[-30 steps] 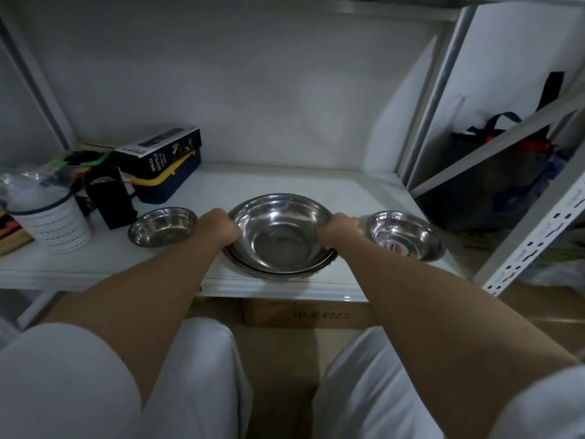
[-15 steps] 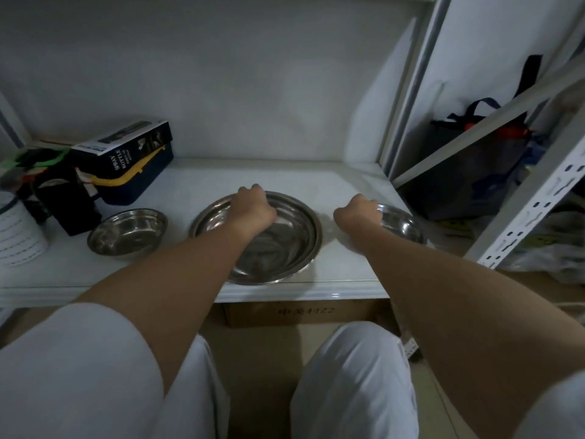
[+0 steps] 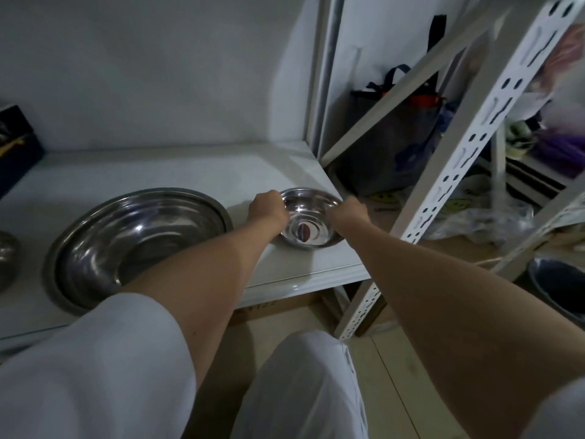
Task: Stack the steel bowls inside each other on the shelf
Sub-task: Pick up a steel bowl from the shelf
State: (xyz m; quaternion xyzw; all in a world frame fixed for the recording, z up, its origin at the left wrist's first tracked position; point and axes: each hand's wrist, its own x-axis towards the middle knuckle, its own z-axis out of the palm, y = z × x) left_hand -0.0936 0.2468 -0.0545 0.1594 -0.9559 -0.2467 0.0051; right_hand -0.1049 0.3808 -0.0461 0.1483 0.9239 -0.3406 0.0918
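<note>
While both arms reach forward from a seated or crouched person in white clothing, the left hand (image 3: 267, 208) and right hand (image 3: 347, 211) close on opposite sides of a small steel bowl (image 3: 311, 217), fingers curled over its rim. This bowl sits near the right front corner of a white shelf (image 3: 190, 172), close to the edge. Just to its left, apart from it, rests a large steel bowl (image 3: 136, 239), which seems to hold a second bowl nested inside, though the glare makes that uncertain. Part of another small bowl (image 3: 6, 258) shows at the far left edge. The small bowl looks ready to be lifted across into the large one. Polished steel is slippery, so a loose grip could drop it off the nearby shelf edge, or it could clip the large bowl's rim.
</note>
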